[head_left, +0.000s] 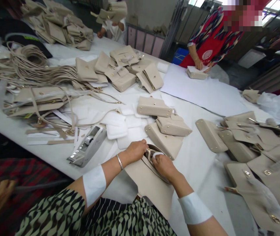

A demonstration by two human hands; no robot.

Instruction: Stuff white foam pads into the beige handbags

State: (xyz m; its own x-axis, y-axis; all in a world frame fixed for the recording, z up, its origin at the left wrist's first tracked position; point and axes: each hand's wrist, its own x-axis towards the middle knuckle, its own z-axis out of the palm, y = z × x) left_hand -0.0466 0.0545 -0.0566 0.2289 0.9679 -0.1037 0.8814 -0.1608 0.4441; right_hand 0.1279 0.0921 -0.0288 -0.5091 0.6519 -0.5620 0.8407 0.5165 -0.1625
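Note:
A beige handbag (147, 183) lies open at the table's near edge, its flap hanging over toward me. My left hand (136, 150) is closed on the bag's mouth by the metal clasp. My right hand (163, 165) is closed on a small white pad (157, 154) and pushes it into the bag's opening. Three finished beige bags (166, 126) lie just beyond my hands. White foam pads (116, 130) are spread to the left of them.
A grey tape dispenser (88, 146) sits at my left. Beige straps (31, 68) and flat bag parts pile up at the far left, more bags (253, 144) at the right. Another person (210, 39) handles a bag (196, 72) across the table on a white sheet (204, 93).

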